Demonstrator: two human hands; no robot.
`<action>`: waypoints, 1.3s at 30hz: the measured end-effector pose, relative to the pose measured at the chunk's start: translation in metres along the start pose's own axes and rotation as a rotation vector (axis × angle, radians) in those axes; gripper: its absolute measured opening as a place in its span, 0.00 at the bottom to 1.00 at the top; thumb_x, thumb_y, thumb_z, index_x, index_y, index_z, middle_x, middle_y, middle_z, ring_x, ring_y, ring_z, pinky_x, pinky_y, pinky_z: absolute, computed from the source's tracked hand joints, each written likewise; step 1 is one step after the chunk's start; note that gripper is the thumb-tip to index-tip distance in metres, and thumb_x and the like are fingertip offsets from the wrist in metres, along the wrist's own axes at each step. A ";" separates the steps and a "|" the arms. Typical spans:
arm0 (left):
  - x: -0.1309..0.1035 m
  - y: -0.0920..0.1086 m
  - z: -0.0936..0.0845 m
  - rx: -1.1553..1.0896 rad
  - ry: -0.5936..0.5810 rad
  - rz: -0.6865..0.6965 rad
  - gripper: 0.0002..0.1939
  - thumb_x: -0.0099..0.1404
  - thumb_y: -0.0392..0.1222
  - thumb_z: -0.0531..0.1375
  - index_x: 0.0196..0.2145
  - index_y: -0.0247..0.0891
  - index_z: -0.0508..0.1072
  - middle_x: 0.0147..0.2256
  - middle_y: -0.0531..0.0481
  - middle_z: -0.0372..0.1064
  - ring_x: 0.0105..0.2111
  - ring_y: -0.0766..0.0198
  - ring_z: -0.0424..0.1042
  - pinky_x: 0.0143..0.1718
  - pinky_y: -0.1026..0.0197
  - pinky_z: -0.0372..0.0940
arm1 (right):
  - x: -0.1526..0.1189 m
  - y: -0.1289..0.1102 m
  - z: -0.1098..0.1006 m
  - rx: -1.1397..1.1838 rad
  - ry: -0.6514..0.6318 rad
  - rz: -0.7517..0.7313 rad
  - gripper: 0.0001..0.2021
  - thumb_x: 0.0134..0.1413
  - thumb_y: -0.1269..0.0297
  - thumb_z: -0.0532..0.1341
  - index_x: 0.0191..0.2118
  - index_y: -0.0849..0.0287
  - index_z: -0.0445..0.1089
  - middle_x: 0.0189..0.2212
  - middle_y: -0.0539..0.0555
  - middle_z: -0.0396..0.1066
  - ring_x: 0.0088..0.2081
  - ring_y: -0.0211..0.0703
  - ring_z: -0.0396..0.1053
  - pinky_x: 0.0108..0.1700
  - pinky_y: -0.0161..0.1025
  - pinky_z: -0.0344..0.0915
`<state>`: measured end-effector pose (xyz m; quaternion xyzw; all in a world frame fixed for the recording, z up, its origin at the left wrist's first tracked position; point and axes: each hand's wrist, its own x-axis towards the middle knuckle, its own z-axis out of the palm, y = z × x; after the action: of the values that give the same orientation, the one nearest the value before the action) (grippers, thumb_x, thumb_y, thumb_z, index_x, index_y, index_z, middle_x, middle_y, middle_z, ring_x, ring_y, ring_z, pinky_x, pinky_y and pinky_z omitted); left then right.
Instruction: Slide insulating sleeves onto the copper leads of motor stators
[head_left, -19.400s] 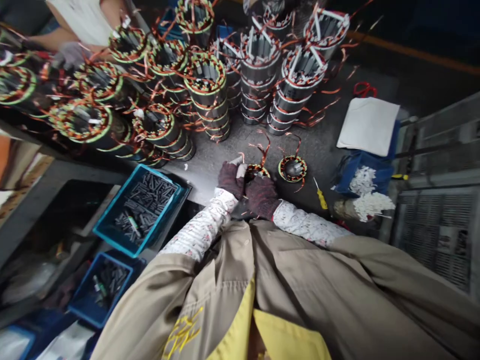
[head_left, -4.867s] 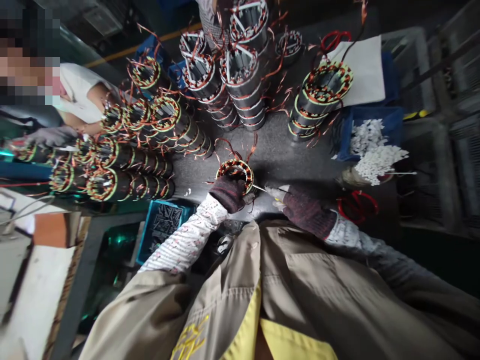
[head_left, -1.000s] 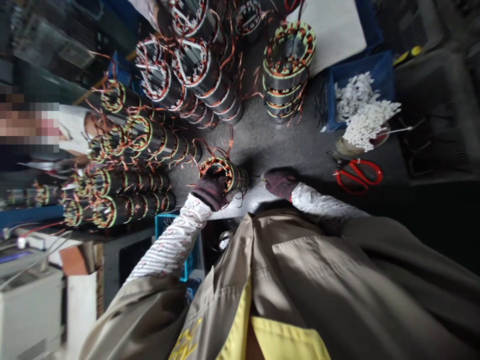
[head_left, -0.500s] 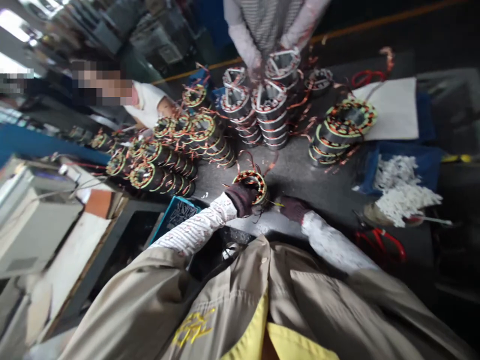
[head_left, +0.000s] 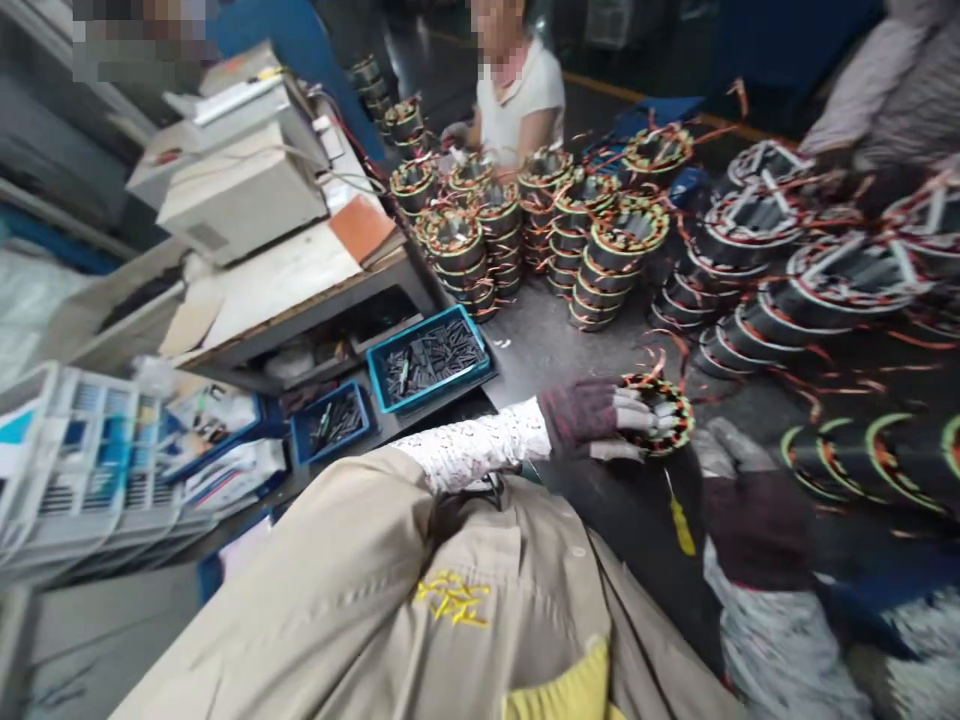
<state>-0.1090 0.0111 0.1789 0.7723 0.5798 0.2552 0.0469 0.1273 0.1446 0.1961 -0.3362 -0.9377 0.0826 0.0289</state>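
A motor stator (head_left: 681, 425) with copper windings around its rim stands on the dark table in front of me. My left hand (head_left: 600, 415), in a dark glove with pale fingertips, grips its left rim, fingers over the opening and thumb outside. To the right of the stator, my right hand (head_left: 742, 480) is open, fingers stretched out beside it and apparently holding nothing. Between that hand and my body lies a small tool with a yellow handle (head_left: 682, 525) and a thin shaft pointing at the stator.
Several stacks of green-rimmed stators (head_left: 611, 265) stand behind, with white-rimmed ones (head_left: 795, 300) to the right. A teal bin (head_left: 375, 372) and a blue bin (head_left: 301, 450) hold dark strips. One co-worker (head_left: 525, 100) sits across; another's sleeve (head_left: 862, 90) is at upper right.
The view has swung left, bringing the bins and the side bench in. My right hand has let go of the yellow-handled tool, which now lies on the table. My left hand stays at the stator.
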 end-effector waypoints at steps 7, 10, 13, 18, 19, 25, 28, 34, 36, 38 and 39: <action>-0.130 -0.075 -0.076 0.241 -0.029 -1.085 0.21 0.78 0.48 0.56 0.60 0.39 0.80 0.57 0.39 0.78 0.60 0.50 0.74 0.63 0.51 0.67 | 0.067 -0.097 -0.033 -0.322 -0.594 -0.128 0.22 0.71 0.50 0.54 0.53 0.61 0.78 0.52 0.69 0.80 0.54 0.65 0.78 0.52 0.52 0.71; -0.154 -0.115 -0.094 0.306 -0.196 -1.322 0.22 0.76 0.52 0.57 0.57 0.41 0.82 0.60 0.39 0.75 0.60 0.47 0.72 0.61 0.52 0.66 | 0.076 -0.108 -0.026 -0.361 -0.687 -0.077 0.20 0.73 0.56 0.53 0.58 0.61 0.72 0.55 0.68 0.79 0.55 0.62 0.78 0.51 0.48 0.70; -0.157 -0.145 -0.090 0.351 -0.304 -1.350 0.23 0.73 0.51 0.60 0.57 0.37 0.82 0.62 0.35 0.72 0.63 0.43 0.69 0.63 0.50 0.62 | 0.075 -0.104 -0.024 -0.370 -0.727 -0.086 0.21 0.74 0.57 0.52 0.62 0.63 0.69 0.57 0.68 0.78 0.57 0.62 0.77 0.53 0.48 0.68; -0.158 -0.164 -0.077 0.355 -0.377 -1.352 0.19 0.68 0.42 0.62 0.53 0.35 0.83 0.59 0.33 0.75 0.62 0.42 0.69 0.65 0.49 0.58 | 0.063 -0.098 -0.025 -0.367 -0.746 -0.091 0.17 0.73 0.59 0.53 0.58 0.59 0.72 0.55 0.67 0.79 0.55 0.60 0.78 0.51 0.46 0.68; -0.160 -0.163 -0.078 0.362 -0.382 -1.346 0.19 0.68 0.43 0.62 0.53 0.36 0.83 0.60 0.33 0.74 0.63 0.42 0.69 0.64 0.49 0.59 | 0.060 -0.097 -0.025 -0.366 -0.738 -0.096 0.17 0.72 0.59 0.55 0.57 0.59 0.73 0.54 0.67 0.79 0.54 0.60 0.78 0.50 0.46 0.68; -0.159 -0.132 -0.102 0.284 -0.166 -1.367 0.20 0.72 0.49 0.58 0.54 0.39 0.78 0.55 0.35 0.77 0.57 0.42 0.74 0.57 0.46 0.68 | 0.049 -0.098 -0.035 -0.276 -0.677 -0.116 0.22 0.68 0.54 0.61 0.59 0.63 0.73 0.51 0.69 0.79 0.52 0.61 0.78 0.48 0.46 0.66; -0.126 -0.099 -0.089 -0.160 0.234 -1.267 0.19 0.69 0.55 0.60 0.52 0.43 0.75 0.44 0.46 0.80 0.46 0.54 0.78 0.53 0.50 0.72 | 0.049 -0.094 -0.036 -0.229 -0.664 -0.133 0.24 0.65 0.52 0.62 0.58 0.65 0.73 0.50 0.70 0.79 0.52 0.64 0.78 0.47 0.47 0.65; -0.044 -0.032 -0.028 -1.171 0.247 -1.015 0.33 0.49 0.62 0.75 0.45 0.38 0.77 0.35 0.50 0.78 0.32 0.62 0.77 0.44 0.52 0.75 | 0.047 -0.085 -0.031 -0.175 -0.591 -0.188 0.22 0.64 0.53 0.62 0.56 0.66 0.74 0.47 0.70 0.80 0.51 0.64 0.78 0.48 0.47 0.65; -0.032 -0.027 -0.020 -1.215 0.212 -1.008 0.32 0.48 0.61 0.76 0.43 0.40 0.77 0.34 0.50 0.78 0.32 0.62 0.77 0.44 0.52 0.75 | 0.047 -0.085 -0.031 -0.167 -0.594 -0.190 0.23 0.65 0.52 0.62 0.55 0.66 0.74 0.47 0.71 0.79 0.51 0.65 0.78 0.48 0.48 0.65; -0.027 -0.028 -0.020 -1.200 0.175 -1.001 0.30 0.48 0.60 0.76 0.43 0.41 0.77 0.34 0.50 0.78 0.34 0.60 0.78 0.44 0.52 0.75 | 0.047 -0.086 -0.031 -0.149 -0.588 -0.184 0.25 0.66 0.49 0.61 0.55 0.67 0.74 0.47 0.72 0.79 0.51 0.65 0.78 0.48 0.48 0.66; -0.027 -0.029 -0.021 -1.182 0.155 -0.995 0.29 0.49 0.60 0.76 0.42 0.41 0.77 0.34 0.50 0.78 0.34 0.59 0.78 0.44 0.53 0.75 | 0.047 -0.086 -0.031 -0.139 -0.581 -0.179 0.25 0.66 0.48 0.61 0.55 0.67 0.74 0.47 0.72 0.79 0.51 0.66 0.78 0.48 0.48 0.67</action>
<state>-0.1492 -0.0087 0.1776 0.2477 0.6278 0.5241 0.5194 0.0408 0.1132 0.2411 -0.2160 -0.9359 0.1082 -0.2563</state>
